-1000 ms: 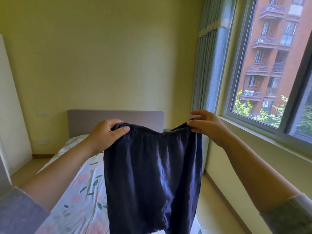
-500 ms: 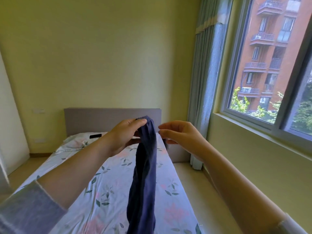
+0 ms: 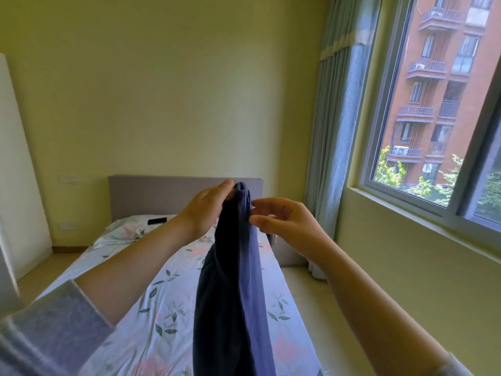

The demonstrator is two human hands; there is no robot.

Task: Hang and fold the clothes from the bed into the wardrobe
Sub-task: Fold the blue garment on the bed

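Two hands meet at the top of a dark blue garment [image 3: 230,294], held up in the air above the foot half of the bed [image 3: 162,308]. The left hand [image 3: 206,210] grips the bunched upper edge, fingers curled into the cloth, so the fabric hangs down in one long narrow fold, darker on its left side and lighter blue on its right. The right hand [image 3: 287,226] sits just beside it, fingers loosely curved and slightly apart, forefinger and thumb tips at the cloth's right edge; whether they pinch it I cannot tell. Floral sheets cover the bed, and a small dark flat object [image 3: 157,220] lies on the pillow [image 3: 122,232] by the grey headboard [image 3: 162,194]. A white wardrobe panel [image 3: 16,158] stands at far left, curtain [image 3: 333,131] and window [image 3: 406,185] at right.
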